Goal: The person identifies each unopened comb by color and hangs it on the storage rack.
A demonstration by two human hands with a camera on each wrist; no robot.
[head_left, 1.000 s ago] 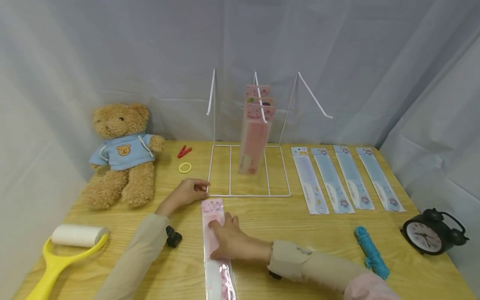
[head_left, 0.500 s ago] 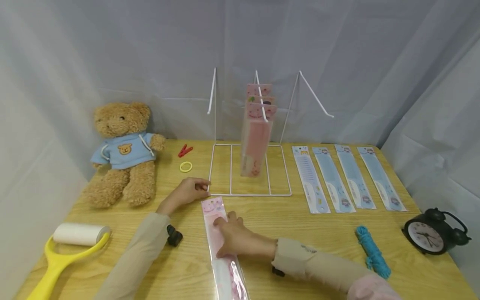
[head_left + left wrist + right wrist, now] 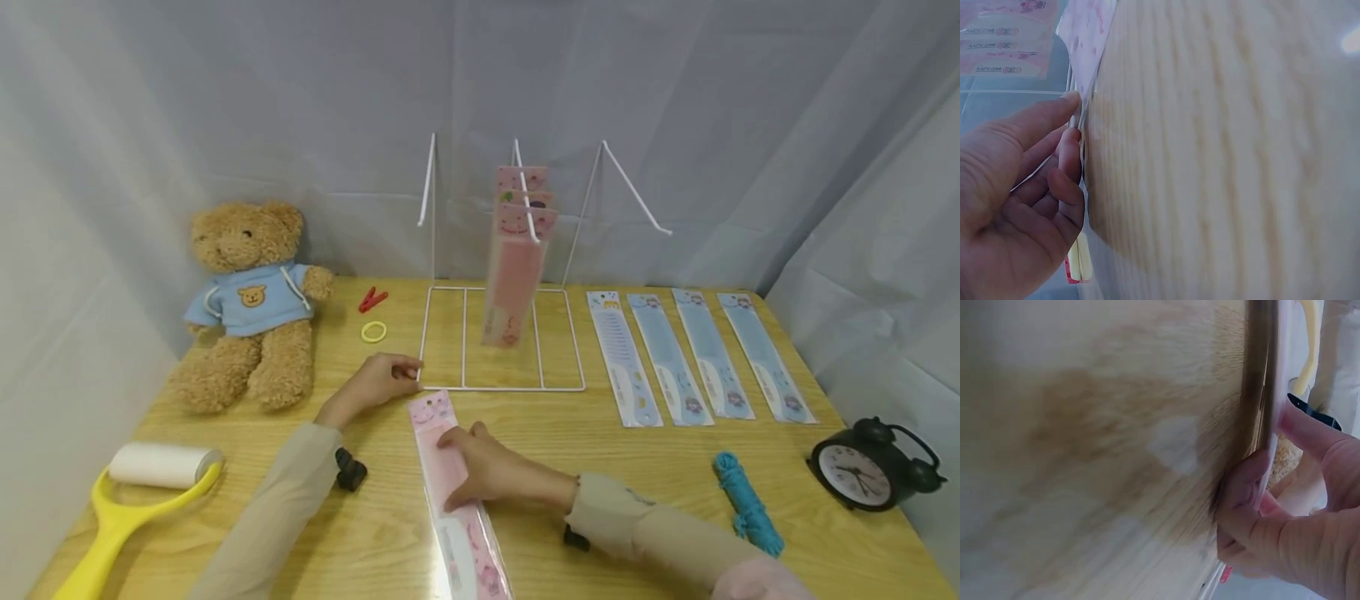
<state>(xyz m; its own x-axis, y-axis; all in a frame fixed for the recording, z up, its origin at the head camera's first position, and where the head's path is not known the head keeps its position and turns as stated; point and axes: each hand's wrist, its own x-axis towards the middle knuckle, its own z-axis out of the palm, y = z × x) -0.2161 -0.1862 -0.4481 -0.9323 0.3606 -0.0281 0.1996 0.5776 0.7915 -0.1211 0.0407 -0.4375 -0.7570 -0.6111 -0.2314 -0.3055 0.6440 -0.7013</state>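
Note:
My right hand (image 3: pixel 498 471) pinches a pink comb in a clear packet (image 3: pixel 442 475), thumb on one face and fingers curled behind it in the right wrist view. The packet slants low over the table, its header end near the front of a white wire display rack (image 3: pixel 498 389). With thumb and fingertips, my left hand (image 3: pixel 378 379) holds the front left corner of the rack's base; in the left wrist view the thumb (image 3: pixel 1054 115) lies at the wire. From the rack's middle hook hang several pink packaged combs (image 3: pixel 513 275); both outer hooks are bare.
Several blue packaged combs (image 3: pixel 693 358) lie in a row right of the rack. A teddy bear (image 3: pixel 251 308), red clip (image 3: pixel 372 300), yellow ring (image 3: pixel 373 332) and lint roller (image 3: pixel 157 467) are at left. Blue cord (image 3: pixel 747 504) and an alarm clock (image 3: pixel 862 467) stand at right.
My right hand has shifted slightly right with the pink comb packet, which has turned to a slant and tilted up a little. The left hand still holds the rack corner.

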